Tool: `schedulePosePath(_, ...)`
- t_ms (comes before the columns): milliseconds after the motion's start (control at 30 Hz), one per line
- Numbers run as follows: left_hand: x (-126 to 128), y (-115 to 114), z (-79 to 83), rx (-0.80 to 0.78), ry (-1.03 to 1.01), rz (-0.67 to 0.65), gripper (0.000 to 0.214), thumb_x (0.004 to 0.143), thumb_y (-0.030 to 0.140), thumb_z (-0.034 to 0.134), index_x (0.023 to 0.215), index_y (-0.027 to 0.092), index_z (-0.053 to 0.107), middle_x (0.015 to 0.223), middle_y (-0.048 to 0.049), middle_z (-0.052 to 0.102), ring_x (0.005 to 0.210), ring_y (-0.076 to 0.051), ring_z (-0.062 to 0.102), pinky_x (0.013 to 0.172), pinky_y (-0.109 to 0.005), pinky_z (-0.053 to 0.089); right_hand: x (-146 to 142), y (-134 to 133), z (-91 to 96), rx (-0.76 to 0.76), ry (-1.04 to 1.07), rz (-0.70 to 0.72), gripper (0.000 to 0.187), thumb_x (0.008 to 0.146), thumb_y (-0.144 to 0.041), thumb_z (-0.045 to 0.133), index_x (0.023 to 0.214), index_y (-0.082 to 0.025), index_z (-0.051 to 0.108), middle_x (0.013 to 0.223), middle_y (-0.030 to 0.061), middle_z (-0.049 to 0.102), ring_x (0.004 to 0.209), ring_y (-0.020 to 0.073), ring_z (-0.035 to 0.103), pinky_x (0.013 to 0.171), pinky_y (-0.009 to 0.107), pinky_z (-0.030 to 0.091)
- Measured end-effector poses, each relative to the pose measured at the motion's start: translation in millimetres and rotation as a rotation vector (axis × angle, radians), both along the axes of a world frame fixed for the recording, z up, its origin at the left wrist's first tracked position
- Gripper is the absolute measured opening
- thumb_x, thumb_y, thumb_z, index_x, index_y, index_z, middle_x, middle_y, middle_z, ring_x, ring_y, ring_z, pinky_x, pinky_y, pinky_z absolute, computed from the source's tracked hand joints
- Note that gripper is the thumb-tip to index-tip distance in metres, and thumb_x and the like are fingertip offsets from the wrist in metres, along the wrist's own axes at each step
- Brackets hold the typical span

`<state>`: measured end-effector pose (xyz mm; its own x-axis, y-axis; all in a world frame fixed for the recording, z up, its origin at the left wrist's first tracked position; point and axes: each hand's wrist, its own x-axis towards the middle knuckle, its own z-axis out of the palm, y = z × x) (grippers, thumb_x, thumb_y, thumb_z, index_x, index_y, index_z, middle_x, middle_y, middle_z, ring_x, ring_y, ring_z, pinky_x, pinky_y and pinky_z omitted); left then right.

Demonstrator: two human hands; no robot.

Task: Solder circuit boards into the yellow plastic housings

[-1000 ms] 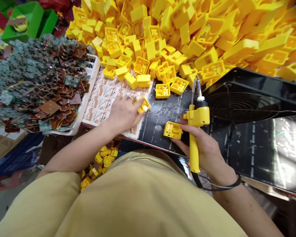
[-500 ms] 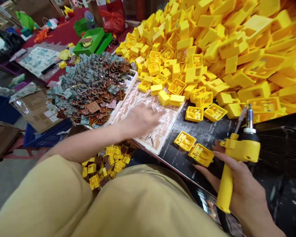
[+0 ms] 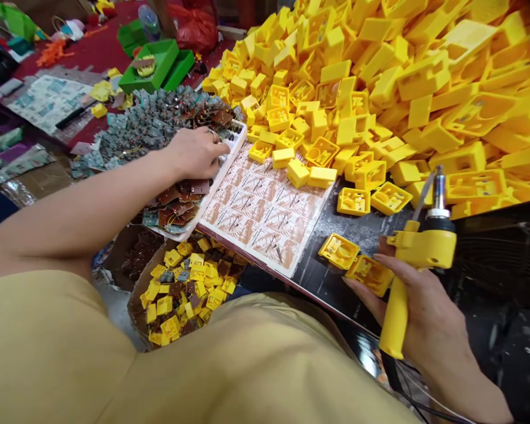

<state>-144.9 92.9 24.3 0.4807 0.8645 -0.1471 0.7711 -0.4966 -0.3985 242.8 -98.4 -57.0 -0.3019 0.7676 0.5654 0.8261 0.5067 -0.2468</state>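
My left hand (image 3: 198,154) rests on the heap of circuit boards (image 3: 179,206) in a white tray (image 3: 235,154). Its fingers curl down at the tray's inner edge, and what they grip is hidden. In my right hand (image 3: 433,318) is a yellow pistol-grip tool (image 3: 424,247), apparently a soldering gun, with its metal tip pointing up and a thin tube beside it. Fingers and thumb of that hand also reach to either side of an open yellow plastic case (image 3: 370,274) lying on the black mat. A second yellow case (image 3: 338,251) touches it on the left.
A large pile of yellow cases (image 3: 335,70) covers the back and right. A patterned sheet (image 3: 265,218) lies between tray and black mat (image 3: 313,282). Below the bench edge stands a box with yellow parts (image 3: 189,288). Green trays (image 3: 152,68) sit farther back.
My left hand has moved left from over the patterned sheet onto the circuit boards. My right hand stays by the yellow cases with the tool. The view has shifted slightly.
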Motion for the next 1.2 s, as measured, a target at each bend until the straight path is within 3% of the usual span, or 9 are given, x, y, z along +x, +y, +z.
schedulePosePath(100,8.2,-8.7,-3.4,0.058,-0.051,0.031,0.027,0.087,0.034,0.050,0.101,0.023,0.071,0.096,-0.0105,0.066,0.103,-0.030,0.053,0.074,-0.039,0.042,-10.7,8.8,2.8,0.004,-0.051,0.043,0.047,0.087,-0.041,0.071,0.126,-0.022,0.052,0.081,0.0039,0.064,0.069,0.0240,0.064,0.072,0.040,0.057)
schedulePosePath(267,-3.4,-13.7,19.7,0.163,-0.218,0.154,0.036,0.102,0.035,0.037,0.128,0.024,0.059,0.121,0.0061,0.062,0.106,-0.012,0.047,0.090,-0.034,0.047,-27.7,19.5,5.7,0.026,-0.152,0.108,0.036,0.093,-0.037,0.063,0.119,-0.014,0.055,0.086,0.0082,0.063,0.078,0.0243,0.064,0.081,0.039,0.053)
schedulePosePath(367,-10.0,-15.2,34.6,0.308,-0.539,0.184,0.031,0.097,0.030,0.049,0.121,0.018,0.064,0.120,0.0105,0.067,0.102,-0.005,0.055,0.103,-0.022,0.045,-31.6,20.3,4.5,0.029,-0.189,0.101,0.028,0.096,-0.032,0.058,0.115,-0.013,0.056,0.083,0.0070,0.061,0.073,0.0214,0.061,0.069,0.033,0.050)
schedulePosePath(500,-0.1,-9.2,44.7,0.429,-0.988,0.063,0.026,0.084,0.029,0.064,0.105,0.017,0.073,0.101,0.0087,0.074,0.091,-0.006,0.064,0.089,-0.019,0.052,-31.5,18.3,2.7,0.034,-0.185,0.096,0.026,0.095,-0.030,0.061,0.114,-0.014,0.057,0.085,0.0060,0.062,0.069,0.0174,0.059,0.060,0.028,0.043)
schedulePosePath(700,50.1,26.5,53.1,0.287,-1.156,-0.106,0.020,0.079,0.040,0.074,0.095,0.027,0.073,0.075,0.0112,0.064,0.072,-0.006,0.057,0.067,-0.026,0.050,-28.2,16.9,1.9,0.048,-0.150,0.101,0.027,0.094,-0.029,0.063,0.116,-0.016,0.053,0.089,0.0058,0.065,0.072,0.0166,0.060,0.065,0.026,0.049)
schedulePosePath(800,84.6,28.2,43.7,0.065,-1.273,-0.048,0.016,0.079,0.028,0.068,0.094,0.026,0.072,0.076,0.0066,0.068,0.072,-0.012,0.063,0.068,-0.029,0.053,-27.0,16.5,0.0,0.054,-0.128,0.102,0.028,0.094,-0.029,0.063,0.117,-0.016,0.053,0.086,0.0046,0.064,0.071,0.0163,0.059,0.065,0.026,0.049)
schedulePosePath(933,109.3,18.5,13.5,-0.251,-1.181,0.209,0.031,0.080,0.014,0.054,0.104,0.017,0.072,0.091,-0.0013,0.077,0.083,-0.016,0.068,0.078,-0.032,0.056,-26.0,16.2,-1.9,0.057,-0.098,0.101,0.030,0.094,-0.029,0.064,0.118,-0.016,0.052,0.084,0.0039,0.063,0.071,0.0164,0.060,0.065,0.026,0.048)
schedulePosePath(1067,98.0,21.9,-7.3,-0.188,-0.867,0.053,0.033,0.088,0.021,0.049,0.112,0.021,0.072,0.118,-0.0011,0.073,0.111,-0.018,0.063,0.103,-0.036,0.047,-24.3,16.2,0.5,0.044,-0.082,0.098,0.036,0.093,-0.035,0.065,0.119,-0.014,0.052,0.086,0.0062,0.064,0.075,0.0189,0.060,0.072,0.030,0.050)
schedulePosePath(1200,88.9,13.3,4.3,-0.018,-0.738,-0.064,0.028,0.092,0.033,0.053,0.112,0.022,0.069,0.125,-0.0029,0.066,0.119,-0.022,0.054,0.110,-0.045,0.039,-21.3,15.4,3.5,0.010,-0.072,0.090,0.041,0.092,-0.040,0.064,0.120,-0.012,0.053,0.090,0.0088,0.063,0.082,0.0230,0.061,0.081,0.035,0.051)
